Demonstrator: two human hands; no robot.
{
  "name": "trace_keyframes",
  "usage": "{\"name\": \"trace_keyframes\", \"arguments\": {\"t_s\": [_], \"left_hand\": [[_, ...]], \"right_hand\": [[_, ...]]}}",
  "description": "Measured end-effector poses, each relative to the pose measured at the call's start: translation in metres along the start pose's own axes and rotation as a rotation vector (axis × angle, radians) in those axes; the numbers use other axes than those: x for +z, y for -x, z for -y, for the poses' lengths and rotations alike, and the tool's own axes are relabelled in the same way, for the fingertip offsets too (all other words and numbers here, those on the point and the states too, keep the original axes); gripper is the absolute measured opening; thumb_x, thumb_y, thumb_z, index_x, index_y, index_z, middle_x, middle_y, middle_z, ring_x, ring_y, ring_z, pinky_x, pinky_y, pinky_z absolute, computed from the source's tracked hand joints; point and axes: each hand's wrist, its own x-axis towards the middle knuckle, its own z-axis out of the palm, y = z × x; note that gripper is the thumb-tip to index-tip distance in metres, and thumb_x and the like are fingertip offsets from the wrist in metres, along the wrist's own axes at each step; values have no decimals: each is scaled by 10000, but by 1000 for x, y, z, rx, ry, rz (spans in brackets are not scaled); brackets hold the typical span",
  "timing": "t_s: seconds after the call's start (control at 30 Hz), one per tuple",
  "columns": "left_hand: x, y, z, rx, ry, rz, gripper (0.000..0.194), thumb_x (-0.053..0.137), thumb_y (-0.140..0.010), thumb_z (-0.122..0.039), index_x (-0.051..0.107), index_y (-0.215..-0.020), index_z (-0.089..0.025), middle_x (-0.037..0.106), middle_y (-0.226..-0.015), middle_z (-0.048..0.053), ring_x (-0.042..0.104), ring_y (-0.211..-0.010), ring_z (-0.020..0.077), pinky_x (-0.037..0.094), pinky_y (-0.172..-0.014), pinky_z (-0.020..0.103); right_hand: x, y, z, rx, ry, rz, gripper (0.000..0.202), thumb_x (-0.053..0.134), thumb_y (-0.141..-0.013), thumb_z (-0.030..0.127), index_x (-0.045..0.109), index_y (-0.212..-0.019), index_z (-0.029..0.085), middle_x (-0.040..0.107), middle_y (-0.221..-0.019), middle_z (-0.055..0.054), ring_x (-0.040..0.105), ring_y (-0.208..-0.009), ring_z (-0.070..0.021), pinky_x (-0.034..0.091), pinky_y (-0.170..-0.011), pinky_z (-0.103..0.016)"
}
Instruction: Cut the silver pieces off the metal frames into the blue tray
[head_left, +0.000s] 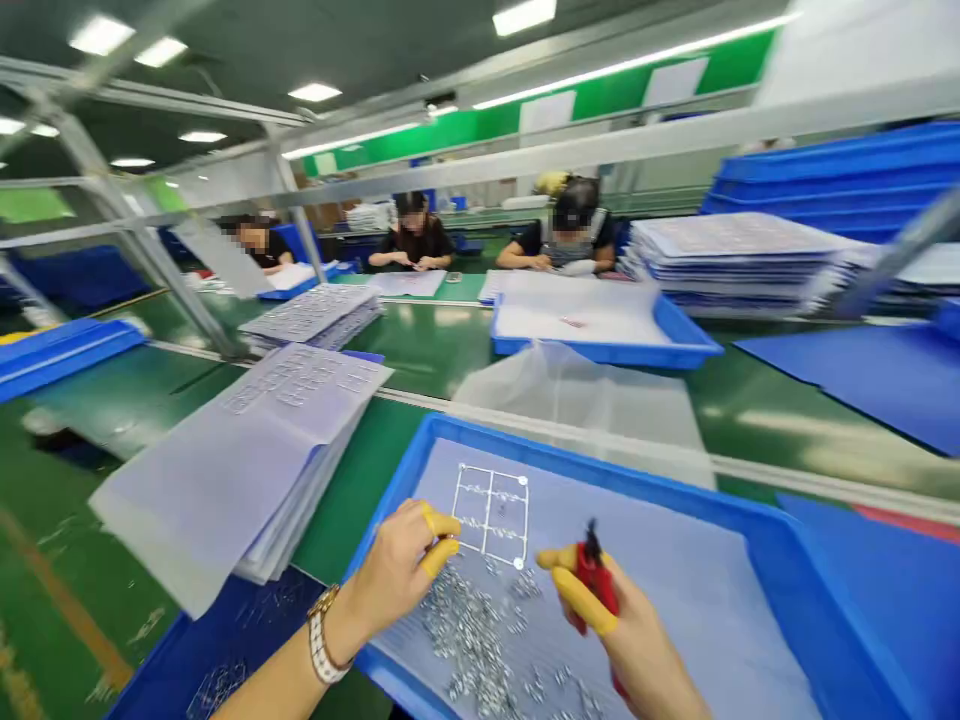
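Observation:
My left hand (409, 555), with yellow finger covers, pinches the left edge of a clear plastic sprue frame (487, 512). Thin crossbars and small parts run across the inside of the frame. In my right hand (622, 625), also with yellow finger covers, is a pair of red-handled nippers (596, 580), its dark jaws pointing up, to the right of the frame and apart from it. Below both hands a heap of small clear plastic pieces (472, 640) lies on the sheet lining a blue tray (750, 515). Whether the nippers' jaws are closed is too blurred to see.
Stacked white sheets (247, 440) stand left of the tray, with clear parts on top. Across the green bench are another blue tray (607, 352), a tall stack of sheets (735, 260) and several seated people. A metal rail (450, 180) crosses above.

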Motion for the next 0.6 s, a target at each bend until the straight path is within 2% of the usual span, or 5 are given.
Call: {"name": "trace_keyframes", "arguments": {"t_s": [0.2,0.27,0.33,0.43,0.6], "left_hand": [[25,21,-20,130,123,119,196,518,-907,-167,607,-1070,-229,649,-805,42,568,-742,172,471,-720,336],[27,26,-18,36,251,110,283,575,-887,-240,575,-1170,-255,651,-882,48,565,-769,175,481,-756,352],[31,29,-13,-131,440,111,591,674,-814,-380,442,-1348,-278,632,-1083,86,575,-851,191,485,-833,390],[38,28,-7,-316,774,265,1032,774,-636,-540,233,-1480,-292,448,-1398,162,545,-1093,270,438,-962,456],[49,15,-12,-316,1172,403,1159,851,-532,-502,205,-1483,-359,230,-1551,140,416,-1287,348,391,-1019,482]], "right_hand": [[18,15,15,67,-158,-61,403,800,-600,501,558,-725,205,534,-641,18,446,-554,-136,366,-528,-286],[20,19,12,108,-248,-55,414,813,-577,492,552,-714,200,520,-634,21,446,-549,-134,368,-519,-280],[23,22,6,147,-354,-29,415,821,-569,478,549,-708,197,517,-632,23,443,-541,-125,376,-515,-274],[30,24,-3,206,-434,19,394,826,-583,445,558,-723,193,516,-613,33,438,-524,-113,375,-506,-263],[41,28,-11,299,-471,64,387,838,-561,409,548,-697,191,517,-553,40,447,-503,-113,351,-480,-252]]}}
